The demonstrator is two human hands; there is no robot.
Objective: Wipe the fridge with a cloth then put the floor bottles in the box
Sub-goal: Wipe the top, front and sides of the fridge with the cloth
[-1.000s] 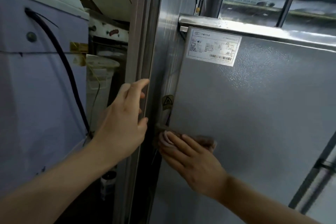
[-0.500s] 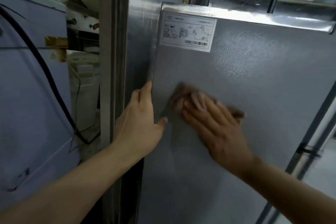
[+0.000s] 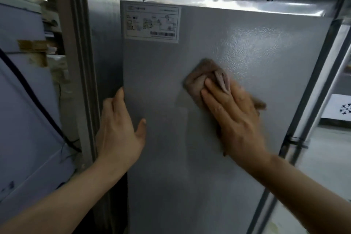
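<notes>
Wiping stage underway: right hand (image 3: 233, 112), fingers flat, presses brown cloth (image 3: 201, 80) on fridge panel (image 3: 247, 53); left hand (image 3: 119, 131), spread, steadies edge. Bottles, box unseen.

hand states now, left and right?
Left hand: open, braced on fridge edge.
Right hand: open, pressing cloth flat on fridge.

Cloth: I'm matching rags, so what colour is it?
Brown cloth, slightly pinkish, seen in the head view.
</notes>
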